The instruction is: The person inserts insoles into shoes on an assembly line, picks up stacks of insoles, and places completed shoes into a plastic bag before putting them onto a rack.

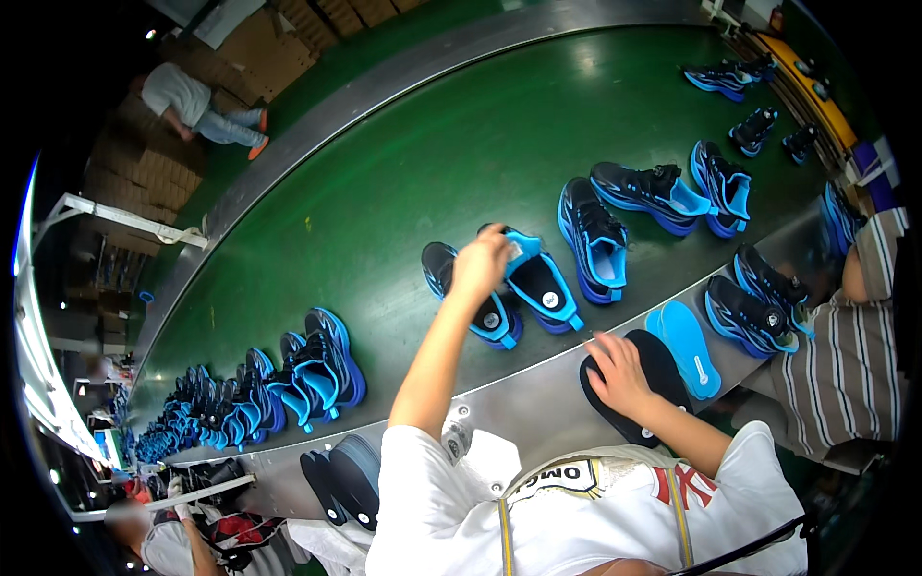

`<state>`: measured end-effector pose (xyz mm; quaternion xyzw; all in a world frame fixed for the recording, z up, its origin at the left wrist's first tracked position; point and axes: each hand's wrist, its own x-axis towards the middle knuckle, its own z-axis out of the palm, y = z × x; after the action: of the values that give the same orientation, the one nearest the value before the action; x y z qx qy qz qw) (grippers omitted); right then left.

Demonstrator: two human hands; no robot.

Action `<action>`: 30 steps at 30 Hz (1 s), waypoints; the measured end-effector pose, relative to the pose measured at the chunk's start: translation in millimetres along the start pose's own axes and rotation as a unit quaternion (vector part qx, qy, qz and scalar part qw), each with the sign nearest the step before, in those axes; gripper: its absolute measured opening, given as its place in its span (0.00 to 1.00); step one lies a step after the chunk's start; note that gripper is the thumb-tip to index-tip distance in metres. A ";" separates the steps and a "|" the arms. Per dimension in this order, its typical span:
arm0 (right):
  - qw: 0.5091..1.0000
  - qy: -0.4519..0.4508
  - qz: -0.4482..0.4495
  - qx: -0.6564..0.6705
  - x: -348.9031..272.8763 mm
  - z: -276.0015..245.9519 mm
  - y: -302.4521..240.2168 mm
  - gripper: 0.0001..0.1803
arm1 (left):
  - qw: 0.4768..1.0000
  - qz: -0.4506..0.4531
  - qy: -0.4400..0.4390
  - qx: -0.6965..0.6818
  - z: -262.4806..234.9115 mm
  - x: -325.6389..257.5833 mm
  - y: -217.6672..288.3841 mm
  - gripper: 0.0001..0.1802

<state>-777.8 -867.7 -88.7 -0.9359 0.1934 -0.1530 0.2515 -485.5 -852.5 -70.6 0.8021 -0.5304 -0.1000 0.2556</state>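
Note:
My left hand (pixel 480 261) reaches over the belt between two black-and-blue sneakers, its fingers closed at the upper of the right-hand sneaker (pixel 545 288). The other sneaker (pixel 495 317) lies partly hidden under my wrist. Both show dark insoles with a round white sticker at the heel. Against the metal ledge, my right hand (pixel 619 376) rests with fingers spread on a stack of black insoles (pixel 663 370). Blue insoles (pixel 693 350) lie right beside that stack.
More sneakers (pixel 594 240) stand on the green belt (pixel 403 182) to the right, with a long row (pixel 322 360) at left. Dark insoles (pixel 351 475) lie on the ledge. A co-worker in a striped shirt (pixel 836 374) sits at right, beside sneakers (pixel 754 312). Another person (pixel 187 101) is beyond the belt.

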 end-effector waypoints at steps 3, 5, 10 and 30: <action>0.996 -0.062 0.063 0.006 -54.1 -4.9 1.2 0.23 | 0.978 -0.059 0.136 -0.144 -27.7 7.5 -38.9 0.06; 0.990 -0.083 0.110 -0.019 -90.5 -10.4 4.9 0.25 | 0.877 -0.128 0.187 -0.423 -47.6 20.7 -34.7 0.06; 0.983 -0.119 0.135 -0.042 -117.2 -11.2 12.0 0.27 | 0.756 -0.181 0.165 -0.608 -51.5 44.1 3.9 0.09; 0.995 0.087 0.050 0.009 44.0 -139.1 67.7 0.05 | 0.919 -0.186 -0.132 -0.321 114.5 70.5 69.2 0.27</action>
<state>-811.8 -998.3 -1.3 -0.9060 0.2594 -0.2231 0.2493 -560.9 -972.0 -124.3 0.7407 -0.3398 -0.4157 0.4040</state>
